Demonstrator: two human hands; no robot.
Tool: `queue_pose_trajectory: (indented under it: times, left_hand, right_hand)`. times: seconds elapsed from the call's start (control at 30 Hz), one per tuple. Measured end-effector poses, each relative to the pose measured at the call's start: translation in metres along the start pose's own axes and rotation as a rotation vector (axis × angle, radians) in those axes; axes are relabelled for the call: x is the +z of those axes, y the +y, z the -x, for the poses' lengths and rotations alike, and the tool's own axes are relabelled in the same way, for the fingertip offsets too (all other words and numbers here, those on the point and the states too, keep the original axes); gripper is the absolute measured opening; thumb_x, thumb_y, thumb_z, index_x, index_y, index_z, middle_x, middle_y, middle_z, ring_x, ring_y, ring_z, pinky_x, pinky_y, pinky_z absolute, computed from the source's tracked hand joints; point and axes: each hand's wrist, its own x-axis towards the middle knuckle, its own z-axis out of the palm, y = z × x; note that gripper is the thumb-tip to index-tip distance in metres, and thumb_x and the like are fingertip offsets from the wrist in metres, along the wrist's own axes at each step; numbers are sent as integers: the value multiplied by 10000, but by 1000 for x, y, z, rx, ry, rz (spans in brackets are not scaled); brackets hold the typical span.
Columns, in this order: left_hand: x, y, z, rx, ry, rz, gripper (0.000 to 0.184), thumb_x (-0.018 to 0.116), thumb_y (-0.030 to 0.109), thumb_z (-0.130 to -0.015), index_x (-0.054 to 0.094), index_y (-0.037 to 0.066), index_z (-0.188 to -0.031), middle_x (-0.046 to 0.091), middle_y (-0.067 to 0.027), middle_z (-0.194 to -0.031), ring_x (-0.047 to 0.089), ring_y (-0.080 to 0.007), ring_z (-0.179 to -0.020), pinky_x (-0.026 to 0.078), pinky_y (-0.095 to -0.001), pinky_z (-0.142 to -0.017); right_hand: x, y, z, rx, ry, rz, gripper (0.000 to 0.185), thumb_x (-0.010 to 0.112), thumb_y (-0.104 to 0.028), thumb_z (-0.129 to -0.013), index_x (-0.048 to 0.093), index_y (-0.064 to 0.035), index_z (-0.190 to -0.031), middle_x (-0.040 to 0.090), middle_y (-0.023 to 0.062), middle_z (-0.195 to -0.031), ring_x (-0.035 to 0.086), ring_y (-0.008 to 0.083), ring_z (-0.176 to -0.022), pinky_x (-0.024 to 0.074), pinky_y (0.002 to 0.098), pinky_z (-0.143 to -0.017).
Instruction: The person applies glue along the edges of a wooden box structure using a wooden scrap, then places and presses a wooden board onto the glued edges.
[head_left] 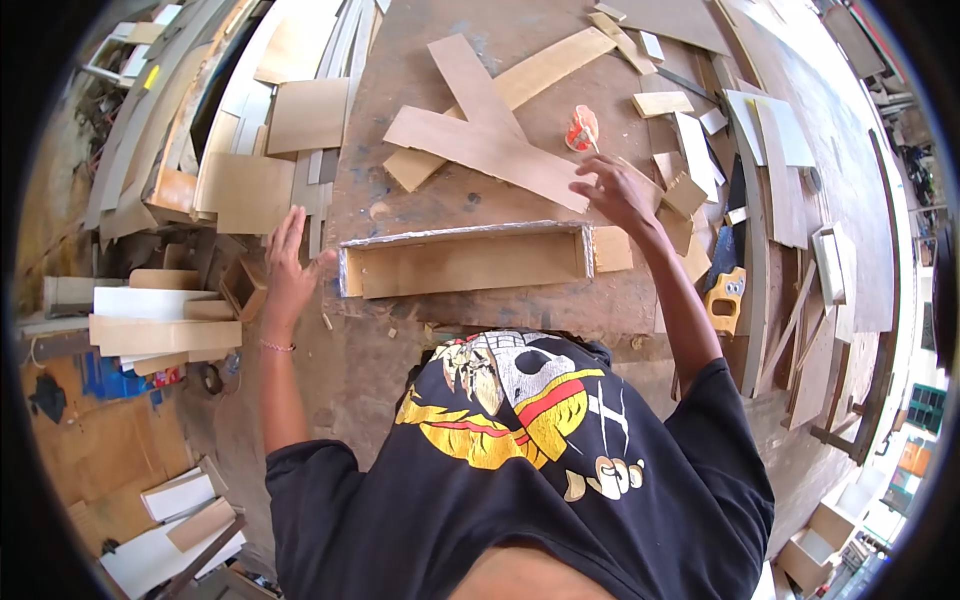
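Observation:
A long, shallow wooden box point(470, 265) lies near the table's front edge, with whitish stuff along its far and side rims. Off its left end is my left hand point(288, 268), fingers stretched out and holding nothing. Beyond the right end hovers my right hand point(614, 192), its fingers apart and slightly bent, close to the end of a thin wooden board point(500, 160). Just past those fingertips stands a small orange-red container point(581, 129) with a thin stick in it. I see no object in the right hand.
Another thin board point(470, 80) and a longer plank point(555, 65) cross on the workbench point(390, 40). On the right lie wood offcuts point(690, 150) and a handsaw with a yellow handle point(727, 300). Stacked panels point(165, 322) stand at the left.

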Motion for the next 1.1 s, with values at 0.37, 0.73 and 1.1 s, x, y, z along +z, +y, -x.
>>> queue_pose_trajectory:
  times: [0.37,0.73,1.1]
  left_hand:
    - [-10,47,21,-81,110,22,623,639,387,-820,473,15,-1292,427,-143,-1350,411,-318,-1213,333,-423,-1019]
    - [0,85,3,-85,248,166,502,651,214,-834,495,1,-1261,515,-151,-1262,509,-287,-1133,416,-386,-955]
    - [35,157,-75,-377,143,1306,507,600,71,-848,388,-68,-1287,597,-158,-1108,594,-171,-971,483,-277,-853]
  right_hand:
    - [50,8,-61,-127,-151,477,911,832,-376,-533,397,27,-1225,504,205,-1188,464,347,-1151,442,410,-912]
    - [43,-32,-64,-206,-48,175,845,791,-354,-589,406,52,-1222,621,220,-913,620,336,-879,485,388,-805]
    - [78,-165,6,-268,159,-208,971,802,-329,-665,246,113,-1327,492,303,-1205,537,378,-1097,469,402,-898]
